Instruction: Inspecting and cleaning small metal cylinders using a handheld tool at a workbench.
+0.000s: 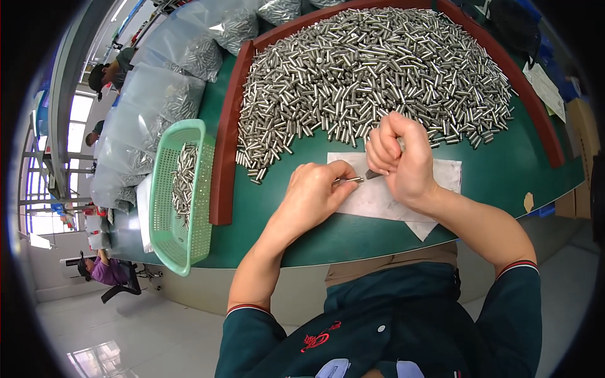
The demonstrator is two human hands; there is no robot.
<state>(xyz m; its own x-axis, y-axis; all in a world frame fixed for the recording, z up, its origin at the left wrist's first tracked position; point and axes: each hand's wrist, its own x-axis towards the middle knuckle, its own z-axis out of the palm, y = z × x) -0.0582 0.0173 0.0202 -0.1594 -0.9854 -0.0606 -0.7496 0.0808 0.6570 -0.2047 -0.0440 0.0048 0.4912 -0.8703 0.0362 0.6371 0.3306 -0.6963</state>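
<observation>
My left hand (315, 192) pinches a small silver metal pin (350, 181) between thumb and fingers, holding it level over a white sheet (378, 195) on the green table. My right hand (400, 160) is closed around a small dark-tipped tool (372, 174), its tip touching the end of the pin. Just beyond both hands lies a big heap of identical silver pins (372, 69), bounded by a dark red raised rim (225, 138).
A light green plastic basket (165, 208) with several pins in it sits at the table's left edge. Clear bags of pins (164, 82) are piled at the far left. Papers (545, 88) lie at the right. Other people sit at the left, one in purple (107, 271).
</observation>
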